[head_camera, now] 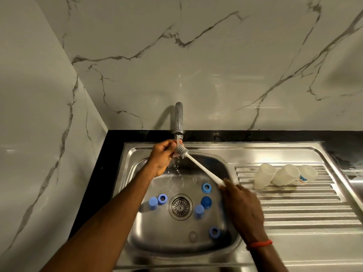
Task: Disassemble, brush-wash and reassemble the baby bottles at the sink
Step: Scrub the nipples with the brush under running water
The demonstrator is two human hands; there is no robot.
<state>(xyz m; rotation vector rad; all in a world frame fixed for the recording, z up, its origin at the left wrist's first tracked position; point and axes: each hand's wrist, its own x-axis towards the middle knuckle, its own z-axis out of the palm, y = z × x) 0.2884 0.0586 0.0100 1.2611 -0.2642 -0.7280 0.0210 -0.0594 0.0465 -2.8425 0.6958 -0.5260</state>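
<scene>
My left hand (163,156) pinches a small clear teat (176,153) under the running tap (179,122). My right hand (242,207) grips the white handle of a bottle brush (204,168), whose grey head (181,151) presses against the teat in the water stream. Several blue rings and caps lie in the steel sink basin (149,240): a cap (153,203) and ring (162,198) left of the drain, a ring (206,187), dark cap (206,201) and cap (199,211) to its right, and a ring (214,232) near the front. Another clear teat (192,236) lies beside that ring.
Three clear bottle bodies (264,175) (285,174) (307,173) lie on the ribbed drainboard (306,211) to the right. The drain strainer (180,206) sits mid-basin. A black counter edge (275,136) and marble walls close in the back and left.
</scene>
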